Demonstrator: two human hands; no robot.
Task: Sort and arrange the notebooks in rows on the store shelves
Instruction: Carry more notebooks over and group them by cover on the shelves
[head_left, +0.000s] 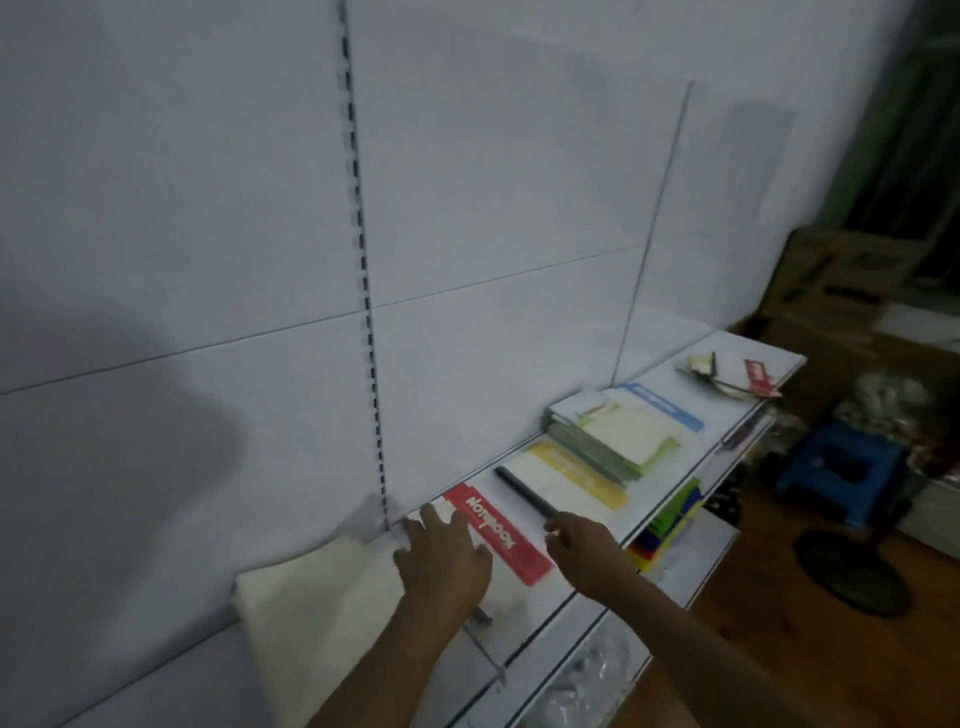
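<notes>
Standing at white shelf (670, 499), person has both arms out over top level. L hand (441, 561) lies palm-down, fingers spread & fairly straight, resting on red-band notebook (498, 535) (white cover, red strip w/ "NOTEBOOK" print) — pressing, not gripping. That notebook lies flat nr back panel, beside slotted upright (363, 291).

R hand (582, 545) just right of red-band notebook, fingers loosely curled, fingertips at near end of a dark spine on yellow-band notebook (566, 483); cannot tell if it pinches the spine or only touches — blur too heavy.

Further right along same level: stack of green/white notebooks (613, 441), partly overlapping yellow-band one; blue-band notebook (665, 405) behind/under the stack. Well apart, at far end of shelf: small untidy pile (727, 376) w/ a red-band cover on top, hanging slightly past the edge.

Left of L hand: cream cloth (311, 623) draped over shelf.

Lower level: bright green/yellow/red items (670, 525), edge-on, type unclear. Floor: blue plastic stool (841, 467), dark round fan base (852, 571), cardboard boxes (841, 280) by wall.
</notes>
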